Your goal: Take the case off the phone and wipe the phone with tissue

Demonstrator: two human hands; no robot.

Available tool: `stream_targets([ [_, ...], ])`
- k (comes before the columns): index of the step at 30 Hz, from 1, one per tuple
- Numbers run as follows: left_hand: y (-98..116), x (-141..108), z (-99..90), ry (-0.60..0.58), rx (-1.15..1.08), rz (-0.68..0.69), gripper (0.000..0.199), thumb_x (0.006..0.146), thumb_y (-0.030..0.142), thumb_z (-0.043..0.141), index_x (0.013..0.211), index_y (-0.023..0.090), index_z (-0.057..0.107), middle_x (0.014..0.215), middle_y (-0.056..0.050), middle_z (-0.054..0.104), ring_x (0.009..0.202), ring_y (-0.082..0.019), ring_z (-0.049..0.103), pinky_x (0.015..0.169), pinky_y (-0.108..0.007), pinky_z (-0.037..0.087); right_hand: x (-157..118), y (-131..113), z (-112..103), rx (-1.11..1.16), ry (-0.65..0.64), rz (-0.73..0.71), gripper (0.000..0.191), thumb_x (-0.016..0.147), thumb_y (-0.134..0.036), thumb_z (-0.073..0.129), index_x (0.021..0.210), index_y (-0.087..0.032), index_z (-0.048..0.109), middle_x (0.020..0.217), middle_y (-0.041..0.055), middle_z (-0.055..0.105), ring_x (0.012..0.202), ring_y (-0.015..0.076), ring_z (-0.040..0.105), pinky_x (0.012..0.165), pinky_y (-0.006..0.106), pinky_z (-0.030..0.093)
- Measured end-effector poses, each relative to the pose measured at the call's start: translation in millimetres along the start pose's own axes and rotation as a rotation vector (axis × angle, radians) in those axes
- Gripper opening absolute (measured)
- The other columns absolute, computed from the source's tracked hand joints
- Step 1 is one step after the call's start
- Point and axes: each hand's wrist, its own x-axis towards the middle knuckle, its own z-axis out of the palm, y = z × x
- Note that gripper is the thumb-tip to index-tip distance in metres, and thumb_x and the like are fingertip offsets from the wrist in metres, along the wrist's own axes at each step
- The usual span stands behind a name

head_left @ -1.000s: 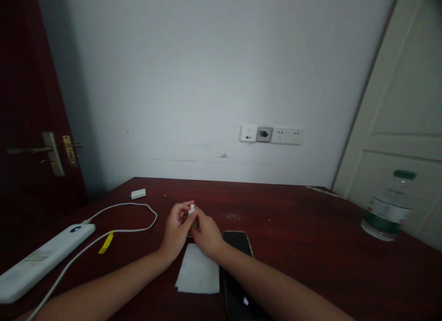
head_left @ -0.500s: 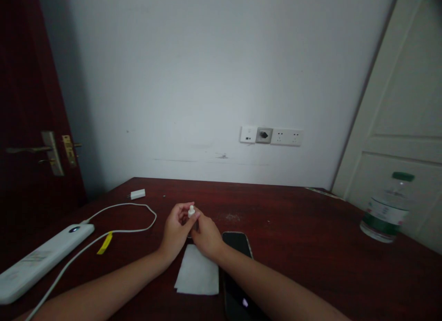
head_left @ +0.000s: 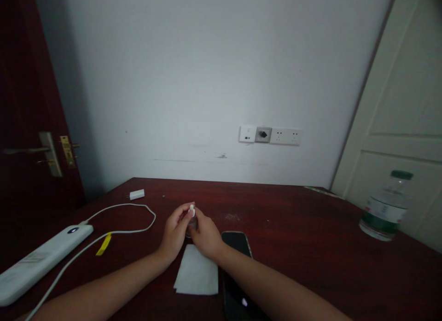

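Both hands meet over the bench [head_left: 311,229] just behind the white tissue [head_left: 196,276]: left hand [head_left: 174,233] pinches small white cap [head_left: 192,211] between fingertips, right hand [head_left: 206,236] closed around what looks like a small bottle [head_left: 192,224], mostly hidden; phone [head_left: 236,247] right of tissue

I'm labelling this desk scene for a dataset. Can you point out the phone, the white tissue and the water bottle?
phone [head_left: 235,247]: head view, on the bare dark screen near its top end.
white tissue [head_left: 197,277]: head view, middle of the sheet.
water bottle [head_left: 385,210]: head view, on its green-and-white label.
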Motion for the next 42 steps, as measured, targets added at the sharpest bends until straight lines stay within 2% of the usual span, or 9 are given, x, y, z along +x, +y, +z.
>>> stream_targets([
  [3,-2.6,0.4,0.6,-0.005,-0.036,0.007,0.034,0.075,0.039,0.060,0.102,0.018,0.054,0.107,-0.005,0.058,0.099,-0.017,0.055,0.089,-0.029,0.042,-0.1,-0.4,-0.2,0.002,-0.006,-0.005,0.029,0.090,-0.028,0.052,0.116,-0.016,0.050,0.112,0.0080,0.053,0.092,0.0208,0.057,0.076,0.040,0.048],
  [7,-6.2,2.0,1.2,0.017,-0.053,0.022,0.036,0.069,0.035,0.069,0.094,0.017,0.051,0.106,-0.006,0.058,0.095,-0.017,0.057,0.085,-0.029,0.044,-0.6,-1.8,-1.1,0.003,-0.020,-0.010,0.028,0.090,-0.028,0.052,0.114,-0.016,0.051,0.111,0.0077,0.054,0.091,0.0201,0.057,0.075,0.039,0.048],
  [13,-5.9,2.6,0.3,0.013,-0.043,0.028,0.027,0.071,0.037,0.066,0.081,0.015,0.053,0.106,-0.008,0.059,0.094,-0.017,0.057,0.085,-0.030,0.044,-0.6,-2.1,-1.8,-0.002,-0.016,-0.003,0.028,0.090,-0.028,0.052,0.115,-0.016,0.050,0.111,0.0078,0.054,0.091,0.0205,0.057,0.076,0.039,0.048],
  [21,-2.6,0.1,-1.5,-0.012,0.008,0.042,0.024,0.075,0.038,0.061,0.087,0.017,0.059,0.107,-0.007,0.059,0.097,-0.017,0.056,0.087,-0.029,0.043,-0.4,-0.4,-0.5,0.005,-0.004,-0.006,0.029,0.090,-0.028,0.052,0.116,-0.016,0.050,0.112,0.0080,0.053,0.092,0.0207,0.057,0.076,0.040,0.048],
  [42,0.5,0.5,-0.5,-0.016,0.091,0.053,0.032,0.076,0.041,0.058,0.097,0.017,0.060,0.105,-0.007,0.060,0.097,-0.018,0.056,0.090,-0.032,0.041,-0.4,1.2,-0.5,0.014,0.020,-0.021,0.030,0.090,-0.028,0.052,0.117,-0.016,0.049,0.112,0.0081,0.053,0.092,0.0209,0.057,0.077,0.040,0.048],
])
